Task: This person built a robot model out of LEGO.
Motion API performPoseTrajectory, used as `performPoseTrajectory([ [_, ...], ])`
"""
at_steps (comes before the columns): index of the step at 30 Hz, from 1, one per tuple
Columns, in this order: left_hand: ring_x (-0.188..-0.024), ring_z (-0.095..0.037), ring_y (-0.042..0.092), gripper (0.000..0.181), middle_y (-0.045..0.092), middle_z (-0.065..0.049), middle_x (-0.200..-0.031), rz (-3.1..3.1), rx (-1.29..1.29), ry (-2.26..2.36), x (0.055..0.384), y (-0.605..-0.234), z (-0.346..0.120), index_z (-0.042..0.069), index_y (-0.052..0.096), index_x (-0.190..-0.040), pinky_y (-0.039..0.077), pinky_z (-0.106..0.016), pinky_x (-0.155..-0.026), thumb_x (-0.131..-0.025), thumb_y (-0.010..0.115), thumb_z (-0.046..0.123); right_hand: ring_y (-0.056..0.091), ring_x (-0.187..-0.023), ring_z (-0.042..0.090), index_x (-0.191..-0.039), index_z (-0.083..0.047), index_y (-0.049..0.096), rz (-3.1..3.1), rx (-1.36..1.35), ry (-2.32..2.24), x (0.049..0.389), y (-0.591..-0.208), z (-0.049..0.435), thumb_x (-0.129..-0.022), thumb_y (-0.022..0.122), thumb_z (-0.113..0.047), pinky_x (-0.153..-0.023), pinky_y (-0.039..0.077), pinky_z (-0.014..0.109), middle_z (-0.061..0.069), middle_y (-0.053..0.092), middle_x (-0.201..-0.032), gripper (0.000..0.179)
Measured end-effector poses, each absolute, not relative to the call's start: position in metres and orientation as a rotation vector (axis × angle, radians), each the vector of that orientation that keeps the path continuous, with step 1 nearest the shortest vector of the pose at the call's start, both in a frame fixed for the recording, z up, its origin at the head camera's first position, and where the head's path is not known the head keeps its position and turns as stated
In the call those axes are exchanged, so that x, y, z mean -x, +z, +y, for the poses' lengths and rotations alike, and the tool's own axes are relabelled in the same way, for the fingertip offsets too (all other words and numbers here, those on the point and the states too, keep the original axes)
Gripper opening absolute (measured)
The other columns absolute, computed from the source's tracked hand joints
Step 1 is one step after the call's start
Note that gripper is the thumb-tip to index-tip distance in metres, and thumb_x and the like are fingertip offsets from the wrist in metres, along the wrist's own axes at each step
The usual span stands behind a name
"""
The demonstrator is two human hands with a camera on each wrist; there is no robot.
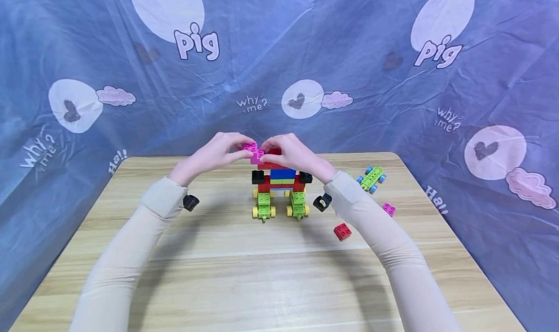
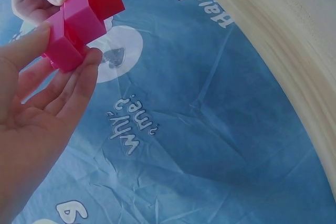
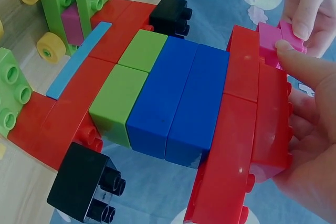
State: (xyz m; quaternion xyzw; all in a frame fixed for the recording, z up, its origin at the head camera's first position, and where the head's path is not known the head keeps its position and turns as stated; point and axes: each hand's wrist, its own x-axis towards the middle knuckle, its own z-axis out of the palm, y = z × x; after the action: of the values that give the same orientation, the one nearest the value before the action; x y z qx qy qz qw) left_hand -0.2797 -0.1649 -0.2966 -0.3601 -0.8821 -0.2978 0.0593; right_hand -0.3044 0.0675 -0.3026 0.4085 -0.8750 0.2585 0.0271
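A toy-brick build (image 1: pixel 282 175) stands on the table, with blue, red and light green bricks between black side bricks (image 3: pixel 79 182) and a wheeled green base. At its top left corner, my left hand (image 1: pixel 220 152) pinches a pink brick (image 2: pixel 65 48) between thumb and fingers. That brick meets a second pink brick (image 2: pixel 84 14) joined to the top red bricks (image 3: pixel 244 72). My right hand (image 3: pixel 312 124) grips the top of the build, thumb on the inner pink brick and fingers behind the red ones.
To the right lie a red brick (image 1: pixel 342 231), a pink brick (image 1: pixel 388 209) and a green wheeled base (image 1: pixel 371 178) with blue wheels. Behind the wooden table (image 1: pixel 244 278) hangs a blue printed cloth (image 1: pixel 253 55).
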Motion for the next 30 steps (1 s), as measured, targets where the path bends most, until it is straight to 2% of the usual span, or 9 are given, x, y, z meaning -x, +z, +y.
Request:
performPoseTrajectory([
  [17, -0.097, -0.024, 0.07, 0.037, 0.073, -0.014, -0.111, -2.643, 1.049, -0.933, 0.2776, -0.3017, -0.1657, 0.0, 0.066, -0.126, 0.058, -0.04, -0.09, -0.094, 0.069, 0.019, 0.071, -0.093, 0.02, -0.113, -0.003, 0.072, -2.724, -1.238, 0.782, 0.3034, -0.302, 0.0665, -0.091, 0.072, -0.026, -0.089, 0.059, 0.032, 0.01, 0.076, -0.105, 0.031],
  [24, -0.1, -0.025, 0.067, 0.038, 0.072, -0.014, -0.114, -2.633, 1.066, -0.891, 0.2771, -0.3005, -0.1652, 0.001, 0.065, -0.127, 0.057, -0.04, -0.088, -0.094, 0.068, 0.02, 0.071, -0.094, 0.02, -0.113, -0.003, 0.072, -2.726, -1.233, 0.782, 0.3035, -0.3016, 0.0672, -0.091, 0.072, -0.026, -0.09, 0.059, 0.032, 0.01, 0.076, -0.105, 0.031],
  [30, -0.098, -0.024, 0.067, 0.035, 0.071, -0.014, -0.11, -2.63, 1.077, -0.87, 0.2777, -0.3032, -0.1644, 0.001, 0.066, -0.125, 0.058, -0.04, -0.09, -0.094, 0.068, 0.018, 0.071, -0.095, 0.02, -0.113, -0.004, 0.072, -2.722, -1.245, 0.78, 0.3041, -0.3025, 0.0674, -0.091, 0.072, -0.026, -0.091, 0.059, 0.032, 0.01, 0.076, -0.105, 0.031],
])
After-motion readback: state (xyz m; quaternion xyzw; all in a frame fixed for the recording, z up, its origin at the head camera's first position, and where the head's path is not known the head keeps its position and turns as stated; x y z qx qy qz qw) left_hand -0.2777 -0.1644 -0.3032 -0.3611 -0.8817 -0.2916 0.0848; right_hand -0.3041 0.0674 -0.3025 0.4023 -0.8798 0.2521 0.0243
